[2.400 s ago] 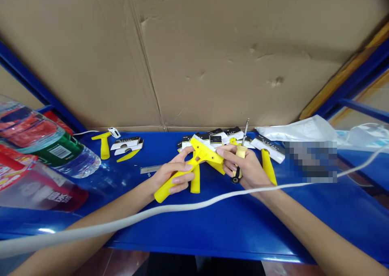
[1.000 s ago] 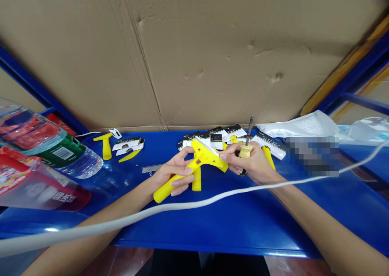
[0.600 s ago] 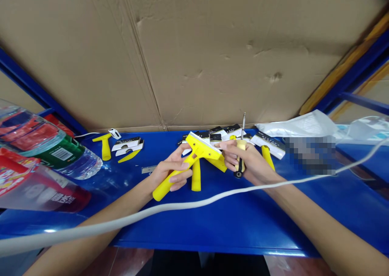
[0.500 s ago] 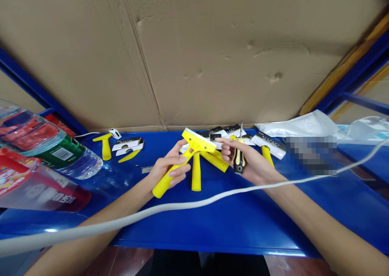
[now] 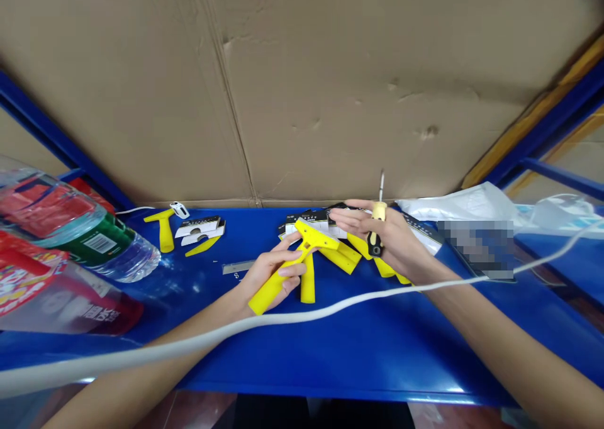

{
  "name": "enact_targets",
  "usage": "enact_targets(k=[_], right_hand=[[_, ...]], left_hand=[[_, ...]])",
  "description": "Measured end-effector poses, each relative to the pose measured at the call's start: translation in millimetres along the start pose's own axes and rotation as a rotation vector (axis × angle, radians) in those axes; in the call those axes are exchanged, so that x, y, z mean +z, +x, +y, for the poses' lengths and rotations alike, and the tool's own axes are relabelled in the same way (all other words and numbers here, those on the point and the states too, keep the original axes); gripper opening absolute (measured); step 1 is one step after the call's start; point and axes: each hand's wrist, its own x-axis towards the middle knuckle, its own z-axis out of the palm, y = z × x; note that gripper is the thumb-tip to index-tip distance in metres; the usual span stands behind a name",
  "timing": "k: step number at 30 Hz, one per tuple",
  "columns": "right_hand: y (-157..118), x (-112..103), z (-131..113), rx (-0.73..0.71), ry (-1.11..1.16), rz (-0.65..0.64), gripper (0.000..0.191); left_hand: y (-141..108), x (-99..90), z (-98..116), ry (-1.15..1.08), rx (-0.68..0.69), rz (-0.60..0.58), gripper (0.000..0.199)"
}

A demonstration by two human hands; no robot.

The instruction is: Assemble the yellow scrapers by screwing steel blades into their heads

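Observation:
My left hand [image 5: 276,272] is wrapped round the handle of a yellow T-shaped scraper [image 5: 309,237], whose head is tilted up to the right and shows small holes. In my right hand [image 5: 396,243] is a screwdriver [image 5: 376,224] with a cream and black handle, its metal shaft pointing up; several of that hand's fingers stretch left toward the scraper head. A thin clear or metal strip [image 5: 238,267] lies beside my left hand, with tiny pieces near it. Behind and below the held scraper, more yellow scraper parts [image 5: 342,259] lie on the blue shelf [image 5: 358,341].
On the left are a large water bottle [image 5: 117,246] and a red-and-clear container [image 5: 89,297]. Further back lie another yellow scraper [image 5: 165,228] and black-and-white cards [image 5: 201,228]. A white cable [image 5: 340,306] crosses before my arms. White plastic packaging [image 5: 453,202] is at right.
My left hand has lowered the scraper slightly and turned its head; the pale strip along its edge no longer shows. The screwdriver now stands higher in view, its shaft more exposed.

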Motion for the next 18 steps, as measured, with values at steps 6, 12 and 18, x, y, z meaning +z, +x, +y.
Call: enact_targets(k=[6, 12, 18], right_hand=[[27.2, 34.3, -8.1, -0.007, -0.466, -0.427, 0.045], [32.2, 43.6, 1.2, -0.241, -0.935, -0.646, 0.072], [33.2, 43.3, -1.8, -0.322, -1.163, -0.756, 0.067]], left_hand=[[-2.7, 2.9, -7.3, -0.035, -0.066, 0.007, 0.069], [-1.9, -2.6, -9.2, -0.128, -0.039, -0.043, 0.059], [0.2, -7.8, -13.2, -0.088, -0.073, -0.056, 0.063]])
